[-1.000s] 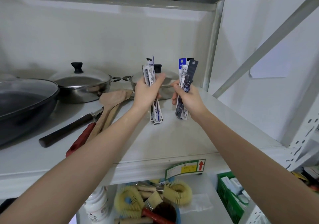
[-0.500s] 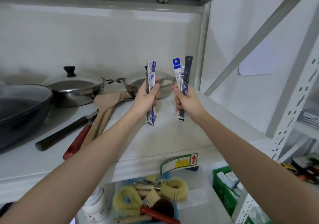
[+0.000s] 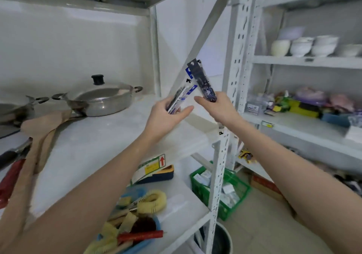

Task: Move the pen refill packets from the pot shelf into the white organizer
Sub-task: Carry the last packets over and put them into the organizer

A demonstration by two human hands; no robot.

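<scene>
I see my left hand [image 3: 166,114] pinching white-and-blue refill packets [image 3: 179,99] at frame centre; my right hand [image 3: 219,107] grips dark, glossy packets [image 3: 201,81] — slim flat strips, tilted — above the white shelf [image 3: 101,136].

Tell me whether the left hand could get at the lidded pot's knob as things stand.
Probably not: the path over the shelf to the knob looks open, but the left hand already grips refill packets.
</scene>
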